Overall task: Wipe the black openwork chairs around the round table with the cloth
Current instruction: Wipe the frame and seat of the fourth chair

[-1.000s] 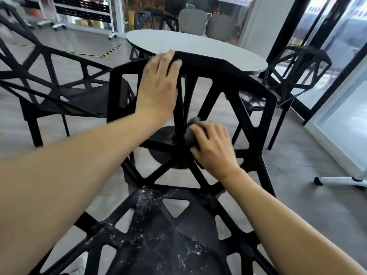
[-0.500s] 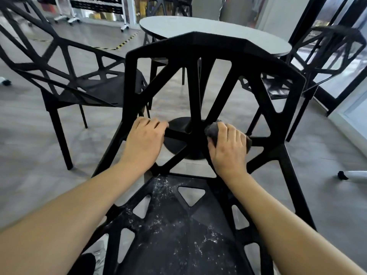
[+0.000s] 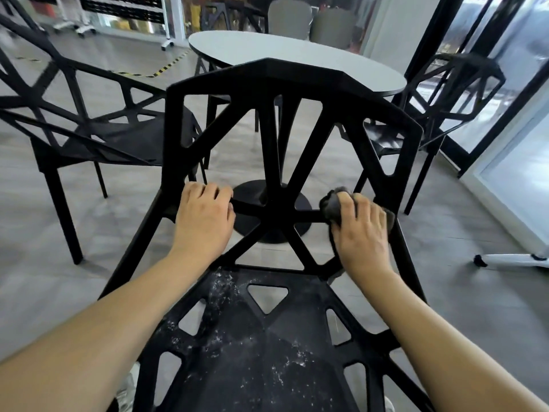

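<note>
R hand (image 3: pixel 361 230) is gripping the cloth (image 3: pixel 332 203) on the chair (image 3: pixel 267 75) backrest's horizontal bar, running leftward toward L hand (image 3: pixel 203 217), which is gripping that bar's other end.

My one camera sits on my head, looking forward and down, close over the nearest chair (image 3: pixel 267 337). Its wide view reaches the round table (image 3: pixel 297 59) beyond, near floor level.

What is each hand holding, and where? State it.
Right hand grips a bunched dark grey cloth against a backrest strut of the black openwork chair; left hand grips another strut.
</note>
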`<action>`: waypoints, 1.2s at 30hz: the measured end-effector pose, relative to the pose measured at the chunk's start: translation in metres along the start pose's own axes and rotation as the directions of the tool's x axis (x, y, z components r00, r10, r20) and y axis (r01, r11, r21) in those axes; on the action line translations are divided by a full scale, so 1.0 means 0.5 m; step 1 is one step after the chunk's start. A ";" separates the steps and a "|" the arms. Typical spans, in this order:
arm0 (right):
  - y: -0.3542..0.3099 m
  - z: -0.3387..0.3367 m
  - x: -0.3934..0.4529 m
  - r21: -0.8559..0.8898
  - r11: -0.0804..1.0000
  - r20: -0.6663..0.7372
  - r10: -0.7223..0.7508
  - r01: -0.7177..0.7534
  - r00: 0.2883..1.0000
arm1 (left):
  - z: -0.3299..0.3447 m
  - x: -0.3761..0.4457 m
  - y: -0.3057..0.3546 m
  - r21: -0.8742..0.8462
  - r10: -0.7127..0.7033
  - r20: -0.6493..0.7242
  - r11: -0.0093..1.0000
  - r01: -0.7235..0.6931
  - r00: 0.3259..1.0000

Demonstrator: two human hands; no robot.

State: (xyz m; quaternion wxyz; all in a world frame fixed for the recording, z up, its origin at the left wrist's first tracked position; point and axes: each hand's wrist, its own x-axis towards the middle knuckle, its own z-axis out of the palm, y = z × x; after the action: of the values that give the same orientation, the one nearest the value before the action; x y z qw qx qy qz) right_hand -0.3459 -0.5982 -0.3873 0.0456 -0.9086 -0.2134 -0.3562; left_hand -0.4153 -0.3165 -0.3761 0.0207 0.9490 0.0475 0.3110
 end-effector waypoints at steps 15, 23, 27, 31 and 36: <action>-0.018 0.011 -0.022 -0.068 0.983 0.023 -0.167 0.168 0.986 | -0.015 0.007 0.019 0.046 -0.061 0.142 0.997 0.055 0.988; 0.037 -0.100 0.049 0.060 0.993 -0.107 -0.097 0.103 0.990 | -0.025 0.047 0.078 -0.143 0.072 -0.040 0.987 -0.077 0.997; 0.063 -0.175 0.240 -0.015 0.985 -0.311 -0.170 0.174 0.935 | -0.032 0.117 0.156 -0.035 0.325 -0.014 0.945 -0.325 0.946; 0.087 -0.147 0.321 -0.007 0.971 -0.153 -0.235 0.237 0.960 | -0.010 0.132 0.163 0.291 0.310 0.271 0.876 -0.384 0.912; 0.130 -0.112 0.208 -0.072 0.930 -0.113 -0.367 0.361 0.923 | 0.002 0.123 0.146 0.275 0.365 0.220 0.866 -0.417 0.905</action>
State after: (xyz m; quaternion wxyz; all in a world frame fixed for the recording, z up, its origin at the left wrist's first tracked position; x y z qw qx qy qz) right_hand -0.2857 -0.6331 -0.2718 -0.0306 -0.8300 -0.3661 -0.4198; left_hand -0.3596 -0.3829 -0.3358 -0.1913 0.9515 -0.0989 0.2197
